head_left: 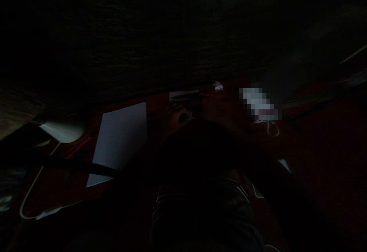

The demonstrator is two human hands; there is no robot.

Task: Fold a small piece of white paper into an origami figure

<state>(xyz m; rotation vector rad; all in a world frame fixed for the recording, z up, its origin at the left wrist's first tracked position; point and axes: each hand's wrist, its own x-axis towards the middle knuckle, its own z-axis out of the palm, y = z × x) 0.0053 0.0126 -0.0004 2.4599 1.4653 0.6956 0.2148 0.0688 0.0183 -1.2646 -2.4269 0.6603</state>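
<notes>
The view is very dark. My left hand [174, 117] is at the middle of the red surface, its fingers curled. A small pale scrap [189, 116] shows at its fingertips, too dim to name. My right hand [207, 111] is close beside it on the right, almost lost in shadow, so its fingers cannot be made out. Just beyond both hands lies a narrow white strip [174, 96] with a dark pointed shape across it. A crumpled white piece [218, 86] sits further back to the right.
A large white sheet [122, 137] lies to the left. Further left are a white lamp-like thing [64, 130] and a pale cord [30, 191]. A blurred-out white object [256, 101] with a loop of cord is on the right. A dark textured surface [172, 34] rises behind.
</notes>
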